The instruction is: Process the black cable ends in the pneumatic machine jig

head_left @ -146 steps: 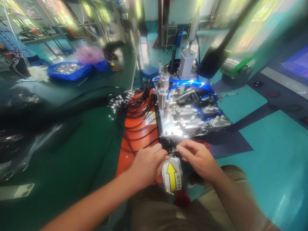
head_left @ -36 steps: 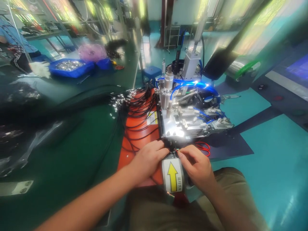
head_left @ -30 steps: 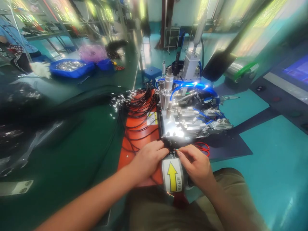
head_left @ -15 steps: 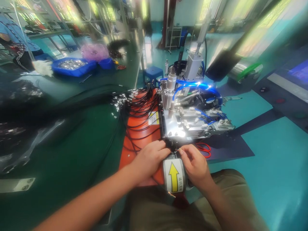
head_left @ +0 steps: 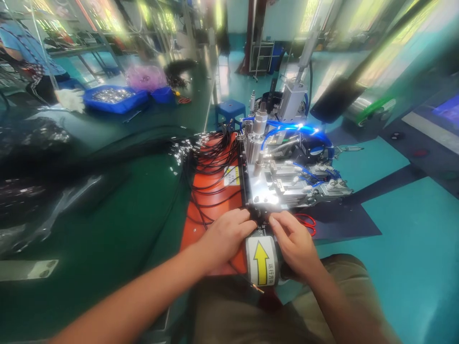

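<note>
the dark mechanism i was working at sat at the near edge of the silvery machine, between the two hands and just beyond the rounded housing. against the first frame, when bits of coloured wire showed between the fingertips, that small gap had gone dark, and two red loops stood out beyond the right hand where less of them had shown.

on the housing i could read 运行方向 beside a big yellow arrow aimed away from me; the print on the small label on the orange cover was too small to read.

my left hand was curled over the near left side of the mechanism, its tips partly hidden, so i couldn't tell whether it pinched anything. on the right i had thumb and forefinger pressed together at the mechanism, but couldn't see what, if anything, lay between them.

black cables ran across the cover to the left, and a bare-tipped wire poked out by the housing's near end. farther out, a wrench lay to the left, and a blue tray held shiny pieces near a white glove.
</note>
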A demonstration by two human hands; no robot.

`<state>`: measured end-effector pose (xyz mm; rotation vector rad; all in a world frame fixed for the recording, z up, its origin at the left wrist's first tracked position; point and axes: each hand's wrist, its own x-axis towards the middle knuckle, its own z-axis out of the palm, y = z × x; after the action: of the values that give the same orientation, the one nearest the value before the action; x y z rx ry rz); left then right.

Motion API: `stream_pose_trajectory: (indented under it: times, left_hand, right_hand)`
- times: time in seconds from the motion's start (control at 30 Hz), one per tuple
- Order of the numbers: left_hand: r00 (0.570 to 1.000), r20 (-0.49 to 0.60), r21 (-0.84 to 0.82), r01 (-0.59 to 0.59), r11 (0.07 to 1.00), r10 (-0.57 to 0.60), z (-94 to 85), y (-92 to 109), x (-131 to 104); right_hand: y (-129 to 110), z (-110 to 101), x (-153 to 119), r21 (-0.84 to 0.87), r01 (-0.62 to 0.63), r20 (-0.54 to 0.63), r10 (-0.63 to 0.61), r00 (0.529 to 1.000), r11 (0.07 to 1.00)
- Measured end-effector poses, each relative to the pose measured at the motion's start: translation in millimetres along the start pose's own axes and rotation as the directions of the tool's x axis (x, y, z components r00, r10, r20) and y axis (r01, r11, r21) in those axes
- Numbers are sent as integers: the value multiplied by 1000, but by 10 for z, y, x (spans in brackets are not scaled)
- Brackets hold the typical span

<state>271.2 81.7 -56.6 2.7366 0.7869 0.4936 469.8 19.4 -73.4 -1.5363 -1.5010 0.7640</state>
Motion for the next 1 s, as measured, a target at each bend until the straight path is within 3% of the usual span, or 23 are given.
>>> stream_pose_trajectory:
  times: [0.43,0.7,0.9,1.0]
  left_hand:
    - [1000,14,11,3,1000,-3,-2,9,7]
    - [995,91,74,32,997,-39,-116,54,-9]
    - [987,118,156,90,984,-109,-188,107,-14]
    - [975,133,229,146,962,-179,-223,162,9]
  right_hand:
    - [68,5,34,-156,139,-61,-150,987,978]
    - [64,62,8,-123,-13,-86,2,996,992]
    - [58,79,60,59,-208,7,207,978,976]
    - [-73,33,-12,-21,-158,-116,154,981,987]
